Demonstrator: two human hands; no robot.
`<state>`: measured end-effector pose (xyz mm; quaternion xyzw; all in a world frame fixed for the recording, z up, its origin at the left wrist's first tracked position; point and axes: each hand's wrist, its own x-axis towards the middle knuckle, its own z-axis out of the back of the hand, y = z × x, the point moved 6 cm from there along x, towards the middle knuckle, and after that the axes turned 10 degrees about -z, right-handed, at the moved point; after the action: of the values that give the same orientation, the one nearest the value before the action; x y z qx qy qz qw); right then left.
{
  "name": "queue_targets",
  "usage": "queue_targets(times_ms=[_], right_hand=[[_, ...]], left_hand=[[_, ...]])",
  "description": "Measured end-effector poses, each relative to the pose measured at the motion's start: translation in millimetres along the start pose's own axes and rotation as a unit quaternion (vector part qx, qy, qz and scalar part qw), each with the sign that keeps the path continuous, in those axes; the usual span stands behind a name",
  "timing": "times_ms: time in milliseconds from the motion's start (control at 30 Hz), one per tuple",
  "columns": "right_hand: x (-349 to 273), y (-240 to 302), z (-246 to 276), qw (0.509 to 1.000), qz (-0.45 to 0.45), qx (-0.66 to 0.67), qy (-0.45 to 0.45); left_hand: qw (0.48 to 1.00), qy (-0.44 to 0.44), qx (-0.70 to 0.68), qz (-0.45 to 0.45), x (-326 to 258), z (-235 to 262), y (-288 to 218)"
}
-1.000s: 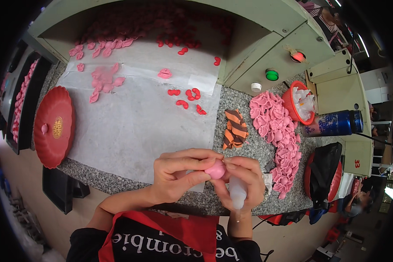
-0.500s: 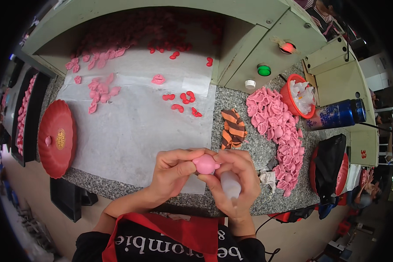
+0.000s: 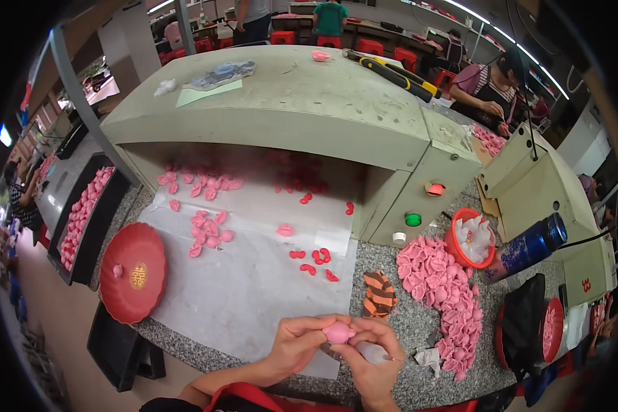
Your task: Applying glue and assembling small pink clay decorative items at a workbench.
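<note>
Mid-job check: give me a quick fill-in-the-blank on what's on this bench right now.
1. Both hands pinch a small ____ piece between the left hand and right hand.
2. The round red lid lies to the person's ____.
3. The heap of pink pieces lies on the ____ side.

Missing: pink; left; right

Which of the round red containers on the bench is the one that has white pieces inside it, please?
The small red bowl beside the blue bottle; the flat red lid at the left carries only a gold emblem.
</note>
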<state>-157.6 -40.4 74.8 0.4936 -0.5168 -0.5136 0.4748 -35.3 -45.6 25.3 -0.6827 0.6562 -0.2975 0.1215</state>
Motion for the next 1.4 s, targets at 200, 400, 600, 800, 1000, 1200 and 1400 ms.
queue_targets(times_ms=[200, 400, 600, 800, 1000, 1200, 1400], right_hand=[[4.9, -16.3, 6.0, 0.987, -0.080, 0.137, -0.020], [18.0, -14.5, -7.5, 0.961, -0.079, 0.265, 0.019], [16.9, -19.1, -2.9, 0.955, -0.071, 0.288, 0.029], [12.5, -17.0, -0.7, 0.956, -0.054, 0.286, 0.031], [13.2, -15.0, 2.7, 0.982, -0.023, 0.189, 0.007], [15.4, -17.4, 5.8, 0.986, 0.017, 0.167, -0.003], [13.7, -10.6, 4.1, 0.992, 0.071, 0.106, 0.020]], left_hand=[[1.000, 0.014, 0.000, -0.023, 9.3, -1.4, -4.2], [0.999, 0.041, -0.020, -0.016, 20.3, -3.0, -13.6], [0.998, 0.054, -0.007, -0.015, 18.9, 0.5, -5.4], [0.998, 0.056, 0.001, -0.016, 13.2, -1.5, -4.1], [0.998, 0.056, 0.026, -0.020, 14.2, -2.5, -2.5], [0.990, 0.049, 0.121, -0.044, 17.5, -9.3, -8.1], [0.987, 0.058, 0.144, -0.047, 18.1, -9.8, -11.7]])
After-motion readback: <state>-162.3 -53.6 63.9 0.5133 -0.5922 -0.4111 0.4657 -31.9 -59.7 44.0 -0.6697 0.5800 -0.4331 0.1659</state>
